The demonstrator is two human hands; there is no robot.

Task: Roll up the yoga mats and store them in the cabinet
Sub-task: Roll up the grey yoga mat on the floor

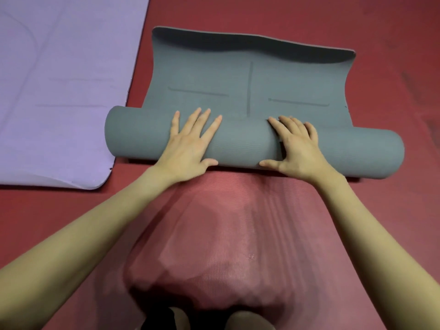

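A grey-green yoga mat lies on the red floor, most of it wound into a thick roll across the middle of the view. A short flat stretch with dark guide lines reaches away from the roll, and its far edge curls upward. My left hand presses flat on the roll left of centre, fingers straight and spread. My right hand presses on the roll right of centre, fingers straight, thumb down the near side. A purple yoga mat lies unrolled at the left.
Red padded floor surrounds both mats. A lighter red ribbed mat or floor panel lies under my arms, near me. My knees show at the bottom edge. No cabinet is in view.
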